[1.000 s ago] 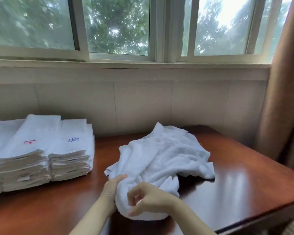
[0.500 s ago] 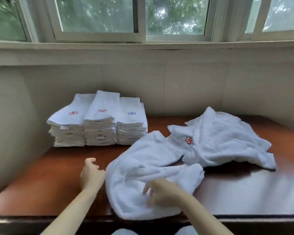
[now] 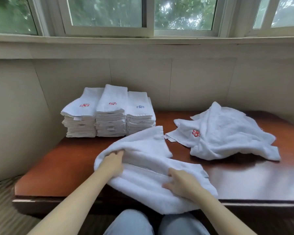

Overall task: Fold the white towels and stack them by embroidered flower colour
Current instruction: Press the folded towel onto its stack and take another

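A loose white towel [image 3: 148, 168] lies half-spread across the front of the wooden table [image 3: 58, 175], its near end hanging over the edge. My left hand [image 3: 113, 162] grips the towel's left fold, fingertips tucked under the cloth. My right hand [image 3: 180, 184] pinches a seam of the same towel near its middle. At the back left stand three folded stacks: two topped with a red flower [image 3: 82, 116] [image 3: 111, 114] and one with a blue flower [image 3: 139, 116]. A crumpled pile of unfolded towels [image 3: 227, 133] with a red flower showing lies at the right.
A tiled wall and a window sill [image 3: 143, 41] run behind the table; the wall also closes the left side. My knees in blue jeans [image 3: 131, 223] sit below the table's front edge. Bare wood shows at the front left and front right.
The towel has been drawn out of the pile toward the front edge and partly spread. My left hand moved from the bare wood onto the towel's left fold. The view tilted down.
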`<state>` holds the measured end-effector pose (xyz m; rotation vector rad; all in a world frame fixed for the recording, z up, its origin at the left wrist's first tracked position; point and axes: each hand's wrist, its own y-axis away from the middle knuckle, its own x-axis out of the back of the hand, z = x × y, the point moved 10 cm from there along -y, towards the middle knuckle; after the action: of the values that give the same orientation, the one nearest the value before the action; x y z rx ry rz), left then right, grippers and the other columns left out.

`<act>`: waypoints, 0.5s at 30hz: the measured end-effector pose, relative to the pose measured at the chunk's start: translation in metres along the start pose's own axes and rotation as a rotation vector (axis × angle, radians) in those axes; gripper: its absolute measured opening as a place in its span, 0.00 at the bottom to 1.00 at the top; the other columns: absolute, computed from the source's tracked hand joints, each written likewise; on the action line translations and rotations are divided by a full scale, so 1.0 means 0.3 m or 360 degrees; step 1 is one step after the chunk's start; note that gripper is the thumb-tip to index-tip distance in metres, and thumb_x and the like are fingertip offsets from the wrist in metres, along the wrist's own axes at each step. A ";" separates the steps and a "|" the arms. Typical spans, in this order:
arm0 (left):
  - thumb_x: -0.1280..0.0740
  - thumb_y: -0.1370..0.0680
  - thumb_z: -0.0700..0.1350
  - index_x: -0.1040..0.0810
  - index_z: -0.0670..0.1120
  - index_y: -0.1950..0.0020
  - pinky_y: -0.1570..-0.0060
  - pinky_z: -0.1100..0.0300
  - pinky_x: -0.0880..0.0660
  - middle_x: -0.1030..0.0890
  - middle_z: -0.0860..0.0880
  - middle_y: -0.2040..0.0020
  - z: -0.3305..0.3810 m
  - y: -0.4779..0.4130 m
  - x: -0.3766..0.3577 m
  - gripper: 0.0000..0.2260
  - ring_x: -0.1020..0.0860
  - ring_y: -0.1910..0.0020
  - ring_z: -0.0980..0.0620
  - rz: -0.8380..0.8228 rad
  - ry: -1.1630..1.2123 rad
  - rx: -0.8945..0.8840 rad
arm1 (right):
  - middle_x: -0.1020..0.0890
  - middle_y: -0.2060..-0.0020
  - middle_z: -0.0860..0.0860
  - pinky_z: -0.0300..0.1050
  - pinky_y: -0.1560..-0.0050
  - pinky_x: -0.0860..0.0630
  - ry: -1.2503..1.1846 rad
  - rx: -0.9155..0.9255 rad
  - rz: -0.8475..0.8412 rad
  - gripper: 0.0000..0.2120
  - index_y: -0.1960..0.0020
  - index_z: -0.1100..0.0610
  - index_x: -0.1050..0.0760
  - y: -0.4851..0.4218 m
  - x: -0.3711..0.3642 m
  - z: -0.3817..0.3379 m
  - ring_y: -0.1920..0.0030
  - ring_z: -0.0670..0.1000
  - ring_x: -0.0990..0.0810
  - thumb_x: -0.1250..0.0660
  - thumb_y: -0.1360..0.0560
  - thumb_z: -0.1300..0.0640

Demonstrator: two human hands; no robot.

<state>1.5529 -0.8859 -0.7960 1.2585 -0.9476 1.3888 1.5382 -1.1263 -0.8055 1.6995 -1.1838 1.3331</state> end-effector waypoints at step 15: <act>0.37 0.22 0.45 0.48 0.40 0.24 0.52 0.51 0.25 0.26 0.39 0.36 -0.458 0.128 0.106 0.30 0.21 0.47 0.39 0.0618 0.0955 0.1107 | 0.30 0.86 0.52 0.38 0.78 0.32 0.0424 0.0235 0.0881 0.21 0.74 0.58 0.28 0.010 0.242 -0.026 0.86 0.52 0.31 0.15 0.50 0.60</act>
<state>1.4882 -0.7555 -0.7829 1.0363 -0.2860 2.3630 1.5376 -1.1385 -0.7333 1.2717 -1.4819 1.9502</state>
